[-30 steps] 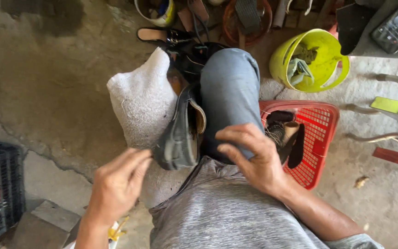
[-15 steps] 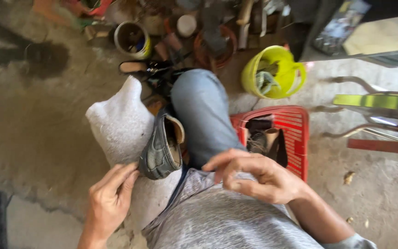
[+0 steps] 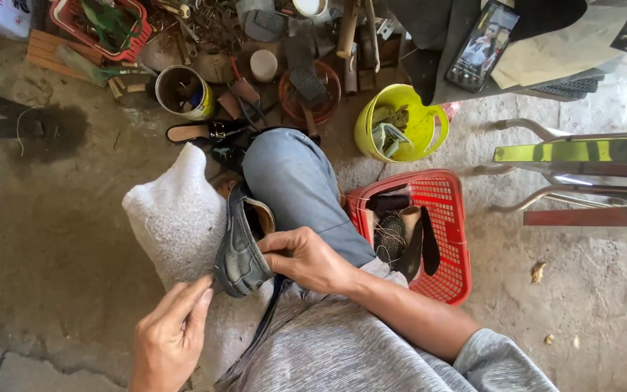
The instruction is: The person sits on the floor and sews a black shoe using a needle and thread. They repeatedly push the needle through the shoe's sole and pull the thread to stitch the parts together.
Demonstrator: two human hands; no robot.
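Right now my left hand sits nearest to me, fingers loosely spread and holding nothing, the fingertips just touching the toe end of the dark grey shoe. My right hand crosses over from my thigh and is closed on the shoe's upper edge at the opening, thumb and fingers pinching the rim. The shoe stands on its side, wedged between my raised knee in blue jeans and the white padded bundle leaning against my leg. A dark strap hangs from under the shoe down across my grey shirt.

I judge this to be the steadying stage: the shoe is being seated and turned so its edge can be worked. The next move would call for the left hand to take a firm hold on the toe, so the right is freed.

Room is tight on my right, where the red basket of soles and thread sits just beside my leg, with the yellow bucket beyond it. To my left the concrete floor lies open. Farther off, tins and tools crowd the ground.
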